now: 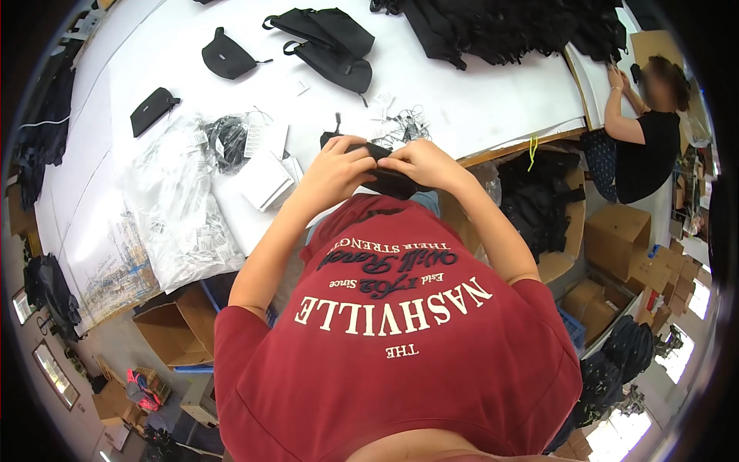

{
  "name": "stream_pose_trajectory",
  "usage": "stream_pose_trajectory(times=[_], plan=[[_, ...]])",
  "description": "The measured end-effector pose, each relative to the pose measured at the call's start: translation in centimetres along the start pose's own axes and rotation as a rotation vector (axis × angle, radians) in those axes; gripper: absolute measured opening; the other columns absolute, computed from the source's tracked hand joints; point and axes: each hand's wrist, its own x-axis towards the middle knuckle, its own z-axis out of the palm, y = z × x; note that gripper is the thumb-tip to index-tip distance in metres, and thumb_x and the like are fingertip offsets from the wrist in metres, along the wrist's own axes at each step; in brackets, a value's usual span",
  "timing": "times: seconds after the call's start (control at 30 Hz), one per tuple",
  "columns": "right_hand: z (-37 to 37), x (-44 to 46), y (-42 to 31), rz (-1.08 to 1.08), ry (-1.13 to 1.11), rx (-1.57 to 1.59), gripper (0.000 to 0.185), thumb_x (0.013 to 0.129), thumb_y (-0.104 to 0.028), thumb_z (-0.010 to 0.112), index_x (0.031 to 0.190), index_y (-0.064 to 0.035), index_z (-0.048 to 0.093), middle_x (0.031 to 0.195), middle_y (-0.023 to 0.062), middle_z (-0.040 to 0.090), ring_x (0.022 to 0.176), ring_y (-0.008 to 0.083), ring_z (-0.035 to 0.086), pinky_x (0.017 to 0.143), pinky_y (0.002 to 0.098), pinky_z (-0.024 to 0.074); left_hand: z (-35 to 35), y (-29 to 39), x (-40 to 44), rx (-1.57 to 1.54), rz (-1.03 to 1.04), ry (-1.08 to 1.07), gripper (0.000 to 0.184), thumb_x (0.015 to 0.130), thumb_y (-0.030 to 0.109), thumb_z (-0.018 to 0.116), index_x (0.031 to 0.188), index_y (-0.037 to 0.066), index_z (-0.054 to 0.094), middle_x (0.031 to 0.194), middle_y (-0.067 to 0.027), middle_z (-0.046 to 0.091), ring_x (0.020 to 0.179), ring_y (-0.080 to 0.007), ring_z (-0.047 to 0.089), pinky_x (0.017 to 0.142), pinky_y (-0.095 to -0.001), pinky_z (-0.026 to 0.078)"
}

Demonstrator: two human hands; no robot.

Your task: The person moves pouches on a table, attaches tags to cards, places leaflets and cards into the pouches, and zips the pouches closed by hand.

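Note:
A small black zip pouch is held at the table's near edge, close against the front of my red shirt. My left hand has its fingers curled over the pouch's top on the left side. From the right, my right hand pinches the same upper edge, its fingertips meeting those of the left. What lies between the fingertips is hidden. Just beyond my hands is a tangle of thin black strings with tags. White cards or booklets lie beside my left hand.
Finished-looking black pouches lie farther up the white table, with a black pile at the back. Clear plastic bags with tags sit left. A co-worker is at the right. An open carton of black items stands below the edge.

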Motion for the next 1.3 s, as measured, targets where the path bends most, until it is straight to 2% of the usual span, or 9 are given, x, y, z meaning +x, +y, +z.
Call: stream_pose_trajectory(times=[0.17,0.27,0.4,0.6,0.83,0.97,1.07,1.17,1.3], plan=[[-1.1,-0.6,0.0,0.0,-0.178,-0.071,0.026,0.074,-0.028,0.073,0.086,-0.0044,0.071,0.062,0.0132,0.062,0.057,0.0234,0.06,0.058,0.0335,0.0465,1.0,-3.2,0.0,-0.299,-0.253,-0.103,0.022,0.079,0.021,0.069,0.097,0.009,0.067,0.087,-0.0057,0.063,0.1,-0.0212,0.054,0.088,-0.0331,0.04],[-0.2,-0.4,1.7,-0.091,-0.082,-0.15,0.024,0.072,-0.025,0.073,0.086,-0.0052,0.071,0.064,0.0144,0.063,0.06,0.0277,0.062,0.061,0.0354,0.0477,5.1,-9.3,1.7,-1.002,-0.553,0.255,0.023,0.08,0.021,0.069,0.098,0.007,0.066,0.09,-0.0068,0.066,0.092,-0.0183,0.058,0.083,-0.0293,0.043],[-1.5,-2.0,0.6,-0.054,-0.028,-0.204,0.021,0.073,-0.021,0.071,0.087,-0.0062,0.072,0.068,0.0152,0.065,0.066,0.0314,0.063,0.064,0.0374,0.0487,10.2,-14.4,3.0,-0.742,-0.707,-0.052,0.041,0.069,0.029,0.078,0.099,0.004,0.064,0.09,-0.0118,0.064,0.089,-0.0234,0.061,0.083,-0.0312,0.045],[-2.8,-4.5,1.0,-0.021,0.016,-0.331,0.018,0.075,-0.018,0.069,0.089,-0.0068,0.072,0.066,0.0148,0.064,0.061,0.0302,0.062,0.061,0.0355,0.0485,12.6,-12.5,4.8,-0.036,-0.281,0.002,0.04,0.058,0.029,0.08,0.088,0.009,0.063,0.089,-0.0139,0.053,0.09,-0.0318,0.052,0.08,-0.0379,0.043],[-2.1,-4.7,1.1,-0.077,0.176,-0.427,0.016,0.077,-0.019,0.068,0.088,-0.0084,0.072,0.069,0.0142,0.065,0.064,0.0313,0.063,0.062,0.0367,0.0494,13.0,-12.7,2.3,-0.066,-0.443,0.199,0.019,0.066,0.015,0.072,0.079,0.005,0.063,0.088,-0.0132,0.058,0.085,-0.032,0.055,0.077,-0.0395,0.044],[-1.5,-3.7,1.0,-0.143,0.27,-0.46,0.014,0.078,-0.021,0.067,0.086,-0.0102,0.071,0.068,0.0134,0.065,0.064,0.0312,0.063,0.062,0.0389,0.0494,8.3,-10.9,2.0,-0.419,-0.825,0.596,0.029,0.074,0.021,0.074,0.092,0.0,0.064,0.085,-0.0133,0.063,0.072,-0.0232,0.058,0.069,-0.0328,0.046],[-1.0,-3.0,0.6,-0.205,0.331,-0.443,0.014,0.078,-0.021,0.066,0.086,-0.0109,0.07,0.066,0.0127,0.064,0.063,0.0309,0.063,0.061,0.0399,0.0491,0.9,-6.1,2.0,-0.422,-0.445,0.695,0.022,0.079,0.02,0.071,0.096,0.006,0.068,0.091,-0.0056,0.065,0.086,-0.0192,0.056,0.079,-0.0307,0.043],[-0.5,-2.0,-0.3,-0.253,0.345,-0.442,0.014,0.078,-0.021,0.066,0.086,-0.0109,0.07,0.065,0.0122,0.064,0.061,0.0304,0.063,0.057,0.0396,0.049,-2.5,-2.1,1.3,-0.028,-0.226,0.435,0.021,0.08,0.024,0.07,0.097,0.012,0.07,0.113,-0.0054,0.061,0.105,-0.0215,0.05,0.087,-0.0327,0.04],[-0.2,-0.9,-1.7,-0.342,0.411,-0.391,0.014,0.079,-0.022,0.065,0.087,-0.0112,0.07,0.062,0.0114,0.063,0.057,0.0296,0.063,0.054,0.0389,0.0485,-3.1,0.4,-0.5,0.148,-0.359,0.39,0.045,0.076,0.022,0.075,0.117,0.015,0.061,0.132,-0.0124,0.043,0.118,-0.0269,0.044,0.098,-0.0408,0.035]])
